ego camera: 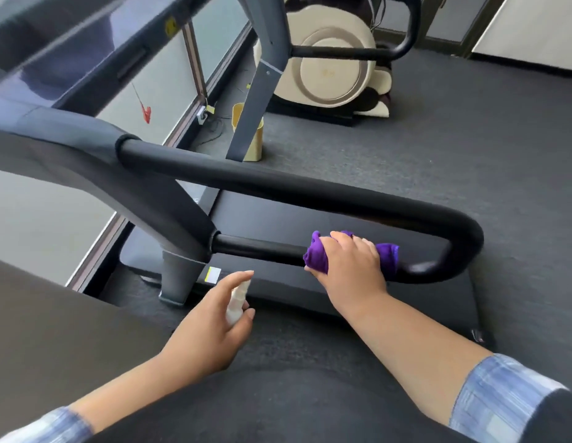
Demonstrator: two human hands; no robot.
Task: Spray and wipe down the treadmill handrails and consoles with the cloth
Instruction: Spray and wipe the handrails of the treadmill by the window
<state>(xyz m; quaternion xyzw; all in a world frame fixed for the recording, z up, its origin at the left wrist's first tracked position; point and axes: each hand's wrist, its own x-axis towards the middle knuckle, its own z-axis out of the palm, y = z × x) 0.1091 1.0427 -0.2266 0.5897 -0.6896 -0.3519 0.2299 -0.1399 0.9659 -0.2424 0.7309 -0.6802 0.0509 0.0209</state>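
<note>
Head-worn camera looks steeply down, close over the treadmill handrail (310, 193).

one cloth (316, 254), one spray bottle (237, 298)

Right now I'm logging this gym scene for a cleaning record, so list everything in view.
handrail: one, black, looping across the middle
cloth: one, purple, wrapped on the handrail's lower bar
spray bottle: one, white, below that bar
treadmill upright: one, grey, left
bin: one, yellow, on the floor behind
massage chair: one, cream, top centre
red tag: one, hanging at the window
left hand: holds the spray bottle
right hand: grips the cloth
</note>
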